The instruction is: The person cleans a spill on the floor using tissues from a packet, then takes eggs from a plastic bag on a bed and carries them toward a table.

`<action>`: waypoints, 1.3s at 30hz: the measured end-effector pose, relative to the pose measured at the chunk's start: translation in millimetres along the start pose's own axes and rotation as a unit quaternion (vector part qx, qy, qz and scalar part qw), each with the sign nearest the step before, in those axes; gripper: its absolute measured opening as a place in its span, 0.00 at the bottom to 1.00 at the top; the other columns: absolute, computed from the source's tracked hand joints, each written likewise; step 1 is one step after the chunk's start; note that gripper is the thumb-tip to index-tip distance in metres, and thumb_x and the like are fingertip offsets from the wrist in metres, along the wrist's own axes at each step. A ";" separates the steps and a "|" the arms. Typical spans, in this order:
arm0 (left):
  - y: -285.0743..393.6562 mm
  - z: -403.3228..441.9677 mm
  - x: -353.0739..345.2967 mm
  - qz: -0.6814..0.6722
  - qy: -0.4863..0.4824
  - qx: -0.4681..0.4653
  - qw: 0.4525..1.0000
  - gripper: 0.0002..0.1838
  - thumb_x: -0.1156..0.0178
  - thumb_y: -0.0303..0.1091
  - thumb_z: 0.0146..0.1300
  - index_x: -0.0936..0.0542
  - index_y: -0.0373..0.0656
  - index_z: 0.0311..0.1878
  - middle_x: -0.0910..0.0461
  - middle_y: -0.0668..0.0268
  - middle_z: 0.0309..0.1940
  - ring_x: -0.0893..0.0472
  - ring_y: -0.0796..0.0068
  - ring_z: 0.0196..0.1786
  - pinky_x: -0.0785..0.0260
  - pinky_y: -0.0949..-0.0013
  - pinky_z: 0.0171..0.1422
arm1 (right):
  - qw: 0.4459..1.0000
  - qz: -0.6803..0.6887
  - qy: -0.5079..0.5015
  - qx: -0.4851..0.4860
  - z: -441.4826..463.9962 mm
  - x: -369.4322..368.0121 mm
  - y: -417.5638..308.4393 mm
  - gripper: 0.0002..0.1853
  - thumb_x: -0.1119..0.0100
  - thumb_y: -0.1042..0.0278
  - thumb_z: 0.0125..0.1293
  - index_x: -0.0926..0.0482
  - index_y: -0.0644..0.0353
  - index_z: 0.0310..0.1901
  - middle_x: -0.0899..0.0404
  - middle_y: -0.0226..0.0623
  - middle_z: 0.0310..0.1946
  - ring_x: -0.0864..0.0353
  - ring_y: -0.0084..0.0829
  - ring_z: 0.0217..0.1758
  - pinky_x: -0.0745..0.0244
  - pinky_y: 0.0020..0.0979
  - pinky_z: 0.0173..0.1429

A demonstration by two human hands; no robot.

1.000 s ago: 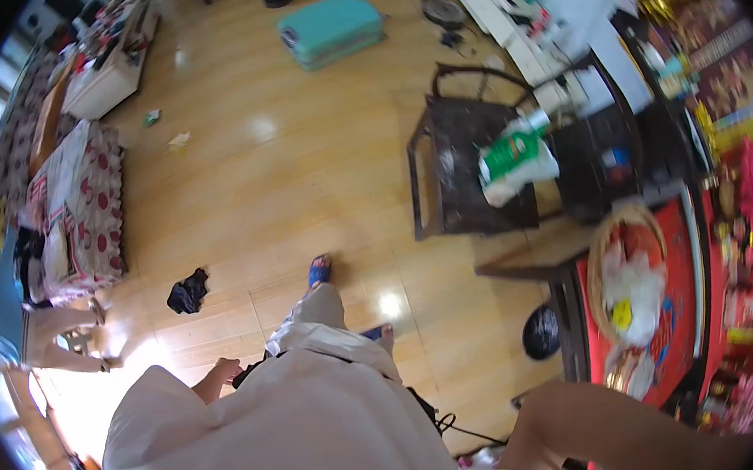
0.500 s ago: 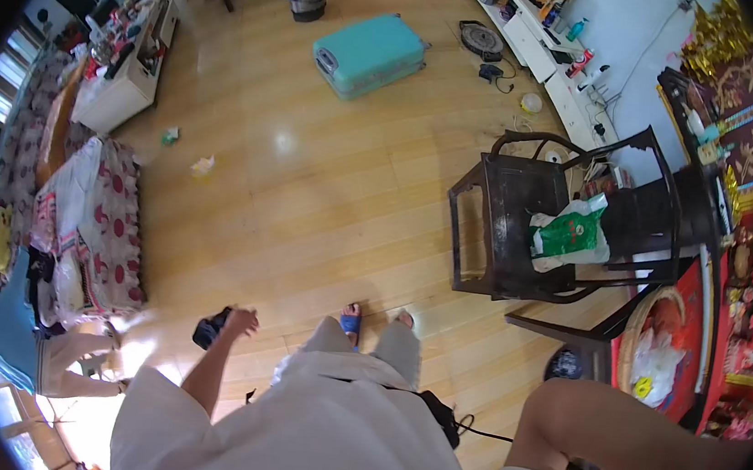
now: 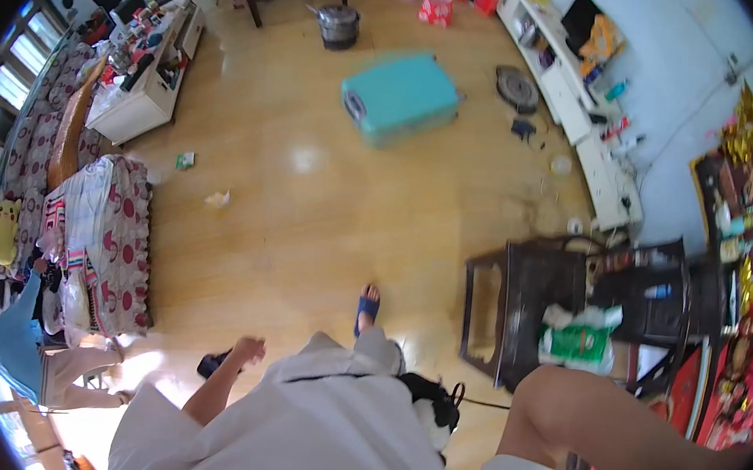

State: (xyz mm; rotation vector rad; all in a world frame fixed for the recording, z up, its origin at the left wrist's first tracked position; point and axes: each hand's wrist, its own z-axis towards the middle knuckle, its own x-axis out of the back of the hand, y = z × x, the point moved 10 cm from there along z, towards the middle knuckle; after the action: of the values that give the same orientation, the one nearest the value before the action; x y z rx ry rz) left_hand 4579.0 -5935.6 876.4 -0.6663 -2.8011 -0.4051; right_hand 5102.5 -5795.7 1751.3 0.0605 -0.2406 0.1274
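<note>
My left hand point(image 3: 249, 350) hangs low beside my white shirt, above the wooden floor point(image 3: 303, 236). Its fingers are loosely bent and I see nothing in them. A dark object point(image 3: 212, 363) shows just behind that wrist; what it is I cannot make out. My right arm point(image 3: 613, 425) is bent with the elbow raised, and its hand lies outside the picture. Near this elbow a green and white plastic bag point(image 3: 580, 346) rests on a dark wooden chair point(image 3: 526, 292). A black and white item with a cord point(image 3: 434, 406) is at my right hip.
A turquoise suitcase point(image 3: 400, 95) lies flat ahead, with a metal pot point(image 3: 337, 27) behind it. A low white cabinet point(image 3: 580, 128) runs along the right wall. Left are a covered sofa point(image 3: 114, 244) and a person in blue point(image 3: 17, 335). Litter point(image 3: 218, 200) lies on the floor.
I have stepped forward, with one blue-sandalled foot now in front. The suitcase and room have shifted rightward in view, and the chair now sits closer to my right elbow.
</note>
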 end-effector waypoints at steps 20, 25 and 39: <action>82.0 91.5 248.1 -0.293 0.058 0.081 0.951 0.16 0.46 0.44 0.68 0.20 0.40 0.36 0.17 0.62 0.28 0.17 0.68 0.28 0.22 0.60 0.31 | 0.987 0.153 0.012 0.054 43.8 -255.5 420.5 0.18 0.56 0.45 0.74 0.27 0.49 0.50 0.32 0.34 0.47 0.33 0.31 0.42 0.34 0.30 0.38; 183.8 185.6 425.3 -0.230 0.078 -0.116 0.963 0.21 0.47 0.48 0.69 0.20 0.40 0.33 0.19 0.65 0.25 0.18 0.73 0.26 0.26 0.67 0.27 | 0.982 0.183 0.005 0.052 60.4 -324.6 516.2 0.18 0.56 0.45 0.74 0.27 0.50 0.49 0.32 0.34 0.45 0.33 0.31 0.41 0.34 0.30 0.37; 198.9 220.8 487.3 -0.433 0.113 0.074 0.891 0.18 0.47 0.46 0.69 0.21 0.42 0.33 0.19 0.63 0.24 0.20 0.69 0.24 0.26 0.65 0.28 | 0.948 0.312 0.019 0.063 66.2 -453.0 804.1 0.17 0.57 0.47 0.75 0.27 0.52 0.46 0.32 0.35 0.42 0.32 0.31 0.39 0.33 0.29 0.35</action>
State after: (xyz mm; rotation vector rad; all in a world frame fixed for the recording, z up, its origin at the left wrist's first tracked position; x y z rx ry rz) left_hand 4213.2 -5498.3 851.7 0.6705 -2.6951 -0.3668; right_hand 4543.8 -5058.2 1741.9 0.1067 -0.2052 0.7746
